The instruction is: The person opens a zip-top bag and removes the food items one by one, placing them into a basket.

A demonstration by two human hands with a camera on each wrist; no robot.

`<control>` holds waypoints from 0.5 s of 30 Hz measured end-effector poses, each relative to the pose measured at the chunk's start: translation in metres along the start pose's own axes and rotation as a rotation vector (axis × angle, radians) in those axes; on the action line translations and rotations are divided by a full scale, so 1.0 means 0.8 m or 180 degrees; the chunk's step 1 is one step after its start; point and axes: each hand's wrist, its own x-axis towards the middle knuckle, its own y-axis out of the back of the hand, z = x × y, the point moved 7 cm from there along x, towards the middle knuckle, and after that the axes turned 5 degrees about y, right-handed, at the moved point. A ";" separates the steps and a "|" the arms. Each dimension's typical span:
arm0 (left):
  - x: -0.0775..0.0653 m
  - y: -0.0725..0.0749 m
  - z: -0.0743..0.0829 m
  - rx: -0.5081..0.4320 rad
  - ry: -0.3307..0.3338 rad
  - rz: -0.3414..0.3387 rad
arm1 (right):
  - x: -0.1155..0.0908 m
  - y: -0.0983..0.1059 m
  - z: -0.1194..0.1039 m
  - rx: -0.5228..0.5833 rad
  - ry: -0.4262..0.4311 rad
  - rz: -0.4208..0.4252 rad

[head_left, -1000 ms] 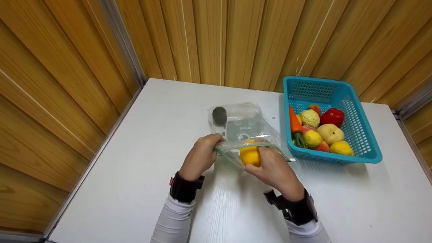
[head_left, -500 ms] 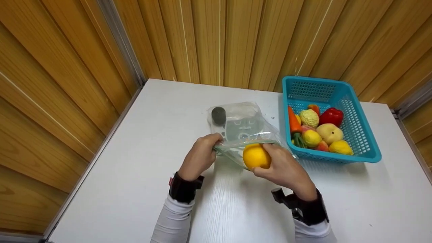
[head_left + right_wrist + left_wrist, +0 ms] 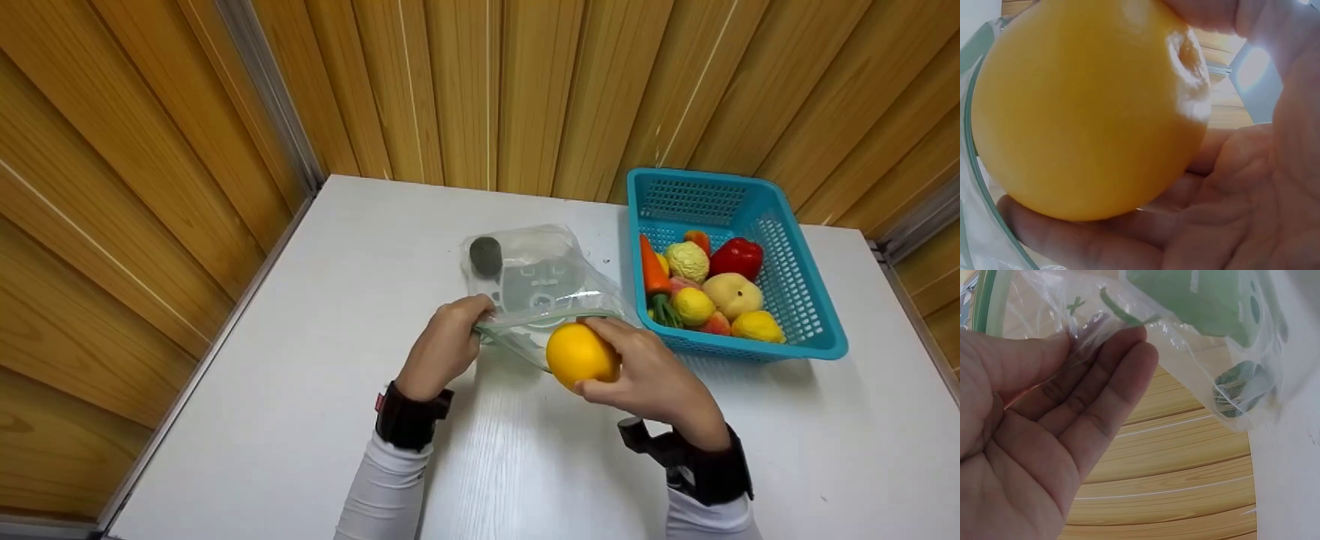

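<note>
A clear zip bag [image 3: 536, 244] with a green zip edge and a pale green print lies on the table, its mouth towards me. At its far left corner, a dark green rounded object [image 3: 486, 257] sits inside. My left hand [image 3: 441, 346] pinches the left side of the mouth; in the left wrist view, film passes between thumb and fingers. My right hand [image 3: 651, 371] grips a smooth yellow-orange orange [image 3: 579, 355] just outside the mouth. In the right wrist view, the green zip edge [image 3: 972, 149] runs close beside the orange [image 3: 1089, 112].
To the right stands a blue plastic basket [image 3: 816, 300] close to the bag. It holds several fruits and vegetables, among them a carrot [image 3: 655, 270], a red pepper [image 3: 737, 259] and lemons [image 3: 757, 328]. Wood-patterned panels [image 3: 450, 90] border the white table [image 3: 315, 322] at the back and left.
My right hand has drawn the orange from inside the bag's mouth out to the right and towards me. My left hand stays on the bag's edge.
</note>
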 end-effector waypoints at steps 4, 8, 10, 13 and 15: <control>0.000 0.000 0.000 -0.0002 -0.0016 0.0012 | -0.005 0.006 0.000 0.0019 0.0042 0.0032; 0.000 0.001 0.000 -0.0012 -0.0030 0.0025 | -0.010 0.013 0.001 0.0080 0.0013 0.0011; 0.000 0.001 0.000 -0.0018 -0.0045 0.0029 | -0.013 0.017 0.001 0.0109 -0.0012 -0.0003; 0.000 0.002 0.001 -0.0020 -0.0065 0.0044 | -0.016 0.021 0.002 0.0133 -0.0066 -0.0037; 0.000 0.002 0.001 -0.0033 -0.0065 0.0052 | -0.019 0.024 0.003 0.0152 -0.0081 -0.0056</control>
